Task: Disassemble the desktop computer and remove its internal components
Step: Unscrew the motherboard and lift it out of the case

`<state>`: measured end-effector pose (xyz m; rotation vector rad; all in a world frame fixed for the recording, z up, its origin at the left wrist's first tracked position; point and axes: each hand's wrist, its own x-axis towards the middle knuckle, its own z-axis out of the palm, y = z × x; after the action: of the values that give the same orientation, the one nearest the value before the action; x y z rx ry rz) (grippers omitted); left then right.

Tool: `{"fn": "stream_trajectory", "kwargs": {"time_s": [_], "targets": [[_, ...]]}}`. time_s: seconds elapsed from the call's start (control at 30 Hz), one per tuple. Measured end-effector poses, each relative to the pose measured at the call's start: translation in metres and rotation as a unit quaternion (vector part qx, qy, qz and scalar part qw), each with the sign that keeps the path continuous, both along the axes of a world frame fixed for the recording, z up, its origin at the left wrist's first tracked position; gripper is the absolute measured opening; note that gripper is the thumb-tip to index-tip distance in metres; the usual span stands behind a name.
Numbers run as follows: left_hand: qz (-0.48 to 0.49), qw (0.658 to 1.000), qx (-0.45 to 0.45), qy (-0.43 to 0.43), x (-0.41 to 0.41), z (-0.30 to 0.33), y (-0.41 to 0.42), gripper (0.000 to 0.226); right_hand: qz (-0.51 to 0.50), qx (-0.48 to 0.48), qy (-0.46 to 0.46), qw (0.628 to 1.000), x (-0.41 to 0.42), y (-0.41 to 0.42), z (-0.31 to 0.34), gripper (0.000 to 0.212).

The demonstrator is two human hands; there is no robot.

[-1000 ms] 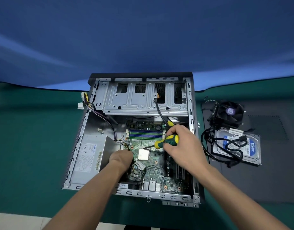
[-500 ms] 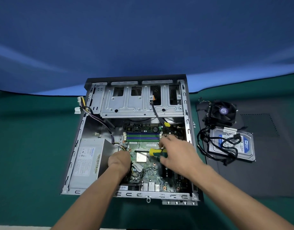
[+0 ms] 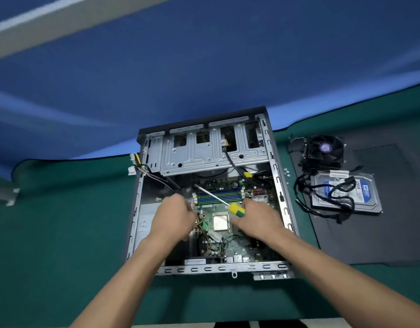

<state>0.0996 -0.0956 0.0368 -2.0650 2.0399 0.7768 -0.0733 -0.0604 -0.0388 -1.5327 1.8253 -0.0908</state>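
1. The open computer case (image 3: 278,185) lies flat on the green worktop (image 3: 62,221), with both hands reaching down into it from the near edge.
2. The right hand (image 3: 257,221) grips the yellow-and-green handle of a screwdriver (image 3: 236,209); the bare shaft runs up and to the left from that hand, across the memory slots (image 3: 219,196), its tip ending just beyond the left hand.
3. The left hand (image 3: 173,218) sits over the left edge of the motherboard (image 3: 237,248), fingers curled downward; whether it grips anything there cannot be told.
4. Between the two hands lies the bare square processor (image 3: 220,222).
5. Beyond both hands, the metal drive cage (image 3: 204,152) spans the far end of the case.
6. The power supply (image 3: 145,223) is partly hidden under the left hand and forearm.
7. To the right of the right hand, outside the case, a cooling fan (image 3: 325,150) and a hard drive (image 3: 346,195) draped with black cables (image 3: 301,192) rest on a dark mat (image 3: 381,233).
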Motion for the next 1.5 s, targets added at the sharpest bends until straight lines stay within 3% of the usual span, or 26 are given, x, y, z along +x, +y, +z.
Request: {"fn": "stream_trajectory", "kwargs": {"time_s": [0.07,0.2,0.33,0.47,0.8,0.93,1.07,1.23,1.4,1.5], "targets": [[0.009,0.998,-0.023,0.052,-0.003,0.016,0.003,0.029,-0.053,-0.045,-0.131,0.989,-0.003,0.001,0.006,0.019],[-0.029,0.987,-0.045,0.150,-0.032,0.035,0.012,0.025,-0.138,-0.109,-0.359,0.917,-0.010,0.012,0.031,0.007],[-0.091,0.969,-0.117,0.197,-0.080,0.034,0.017,0.019,-0.252,-0.149,-0.415,0.862,-0.031,0.026,0.048,0.011],[-0.184,0.960,-0.139,0.158,-0.121,0.024,0.017,0.015,-0.357,-0.154,-0.476,0.789,-0.062,0.041,0.053,0.017],[-0.429,0.887,-0.169,-0.012,-0.175,0.000,0.011,0.014,-0.441,-0.078,-0.523,0.725,-0.111,0.057,0.030,0.010],[-0.415,0.900,-0.131,0.026,-0.181,-0.013,0.007,0.019,-0.441,-0.053,-0.510,0.737,-0.116,0.053,0.010,0.020],[-0.259,0.948,-0.186,-0.005,-0.183,-0.034,-0.005,0.029,-0.464,-0.028,-0.472,0.749,-0.117,0.038,-0.020,0.016],[-0.176,0.959,-0.220,-0.007,-0.191,-0.053,-0.004,0.022,-0.444,0.021,-0.364,0.818,-0.113,0.014,-0.065,0.017],[-0.148,0.961,-0.233,0.023,-0.189,-0.056,-0.003,0.024,-0.462,0.036,-0.295,0.836,-0.110,0.007,-0.089,0.012],[-0.148,0.963,-0.225,0.025,-0.189,-0.056,-0.003,0.025,-0.415,0.011,-0.238,0.878,-0.107,0.011,-0.089,0.016]]}}
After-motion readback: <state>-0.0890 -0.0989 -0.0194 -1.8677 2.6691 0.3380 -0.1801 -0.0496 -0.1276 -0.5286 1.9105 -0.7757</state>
